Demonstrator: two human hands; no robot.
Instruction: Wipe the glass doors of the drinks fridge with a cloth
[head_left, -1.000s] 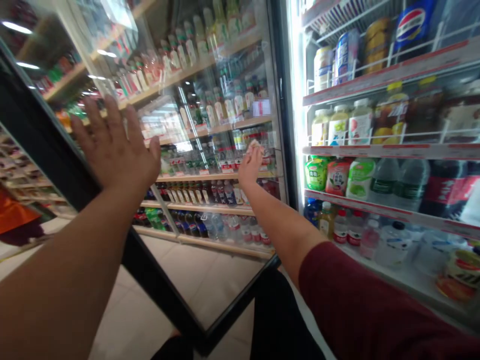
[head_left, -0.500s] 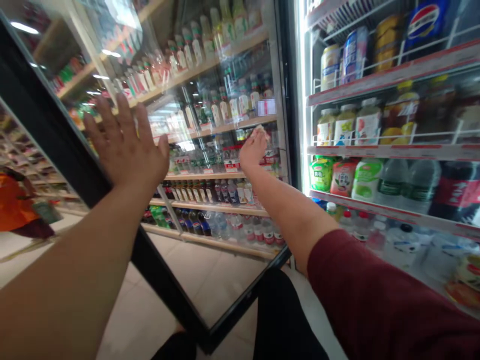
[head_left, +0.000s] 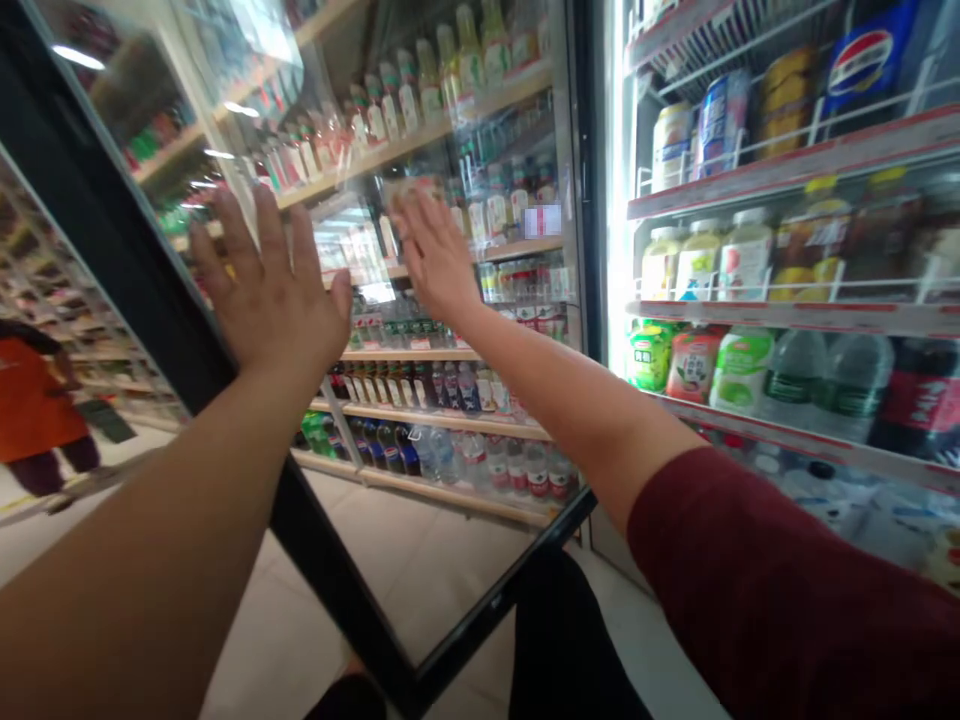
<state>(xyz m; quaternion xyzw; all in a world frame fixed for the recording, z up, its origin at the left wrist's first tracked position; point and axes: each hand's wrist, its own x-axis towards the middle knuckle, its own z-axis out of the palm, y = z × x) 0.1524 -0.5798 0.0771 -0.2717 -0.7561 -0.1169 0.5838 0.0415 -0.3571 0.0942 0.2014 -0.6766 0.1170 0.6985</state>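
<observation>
A glass door (head_left: 442, 560) with a black frame stands swung out in front of me. My left hand (head_left: 274, 290) lies flat against it near the frame's left side, fingers spread and holding nothing. Farther right and a bit higher, my right hand (head_left: 439, 255) reaches across to the glass. Under its stretched fingers is a pale, pinkish-brown cloth (head_left: 411, 188), pressed to the pane; blur and the fingers hide most of it. A small pixelated sticker (head_left: 541, 220) shows at the pane's right.
To the right is a lit drinks cooler (head_left: 750, 318) with bottles and cans on wire shelves. Through the glass, wooden shelves (head_left: 442, 422) hold rows of bottles. A person in an orange top (head_left: 37, 400) stands at the far left. My leg (head_left: 559, 630) is beside the door's lower edge.
My right hand has swept left and slightly up across the glass with the cloth. The left hand stays flat on the pane. The view has shifted slightly.
</observation>
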